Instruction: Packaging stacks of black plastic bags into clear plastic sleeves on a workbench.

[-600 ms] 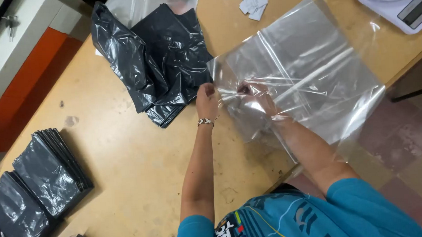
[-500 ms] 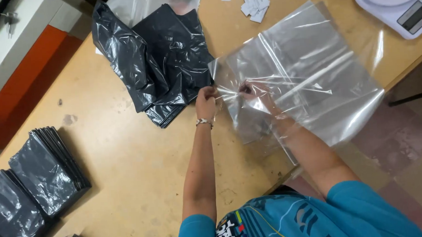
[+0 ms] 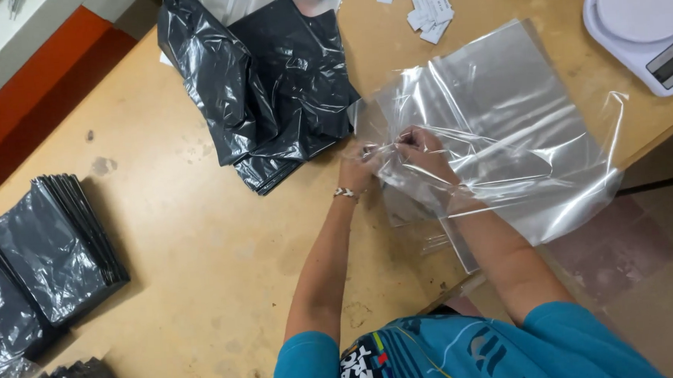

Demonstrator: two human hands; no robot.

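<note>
A large clear plastic bag [image 3: 509, 118] lies spread over the right part of the wooden table [image 3: 201, 242]. My left hand [image 3: 357, 169], with a bracelet at the wrist, pinches the bag's near-left edge. My right hand [image 3: 424, 152] grips the same edge just to the right, its fingers closed on the film. The two hands are close together at the bag's mouth. Just left of them sits a loose heap of dark grey plastic bags [image 3: 258, 86].
Stacks of folded dark bags [image 3: 48, 250] lie at the table's left end. A white kitchen scale [image 3: 646, 19] stands at the top right corner, with small white paper slips [image 3: 431, 11] near the far edge. The table's edge runs diagonally on the right, floor beyond.
My hands have stayed at the clear bag's edge, drawing slightly closer together. The film has shifted and wrinkled a little around them.
</note>
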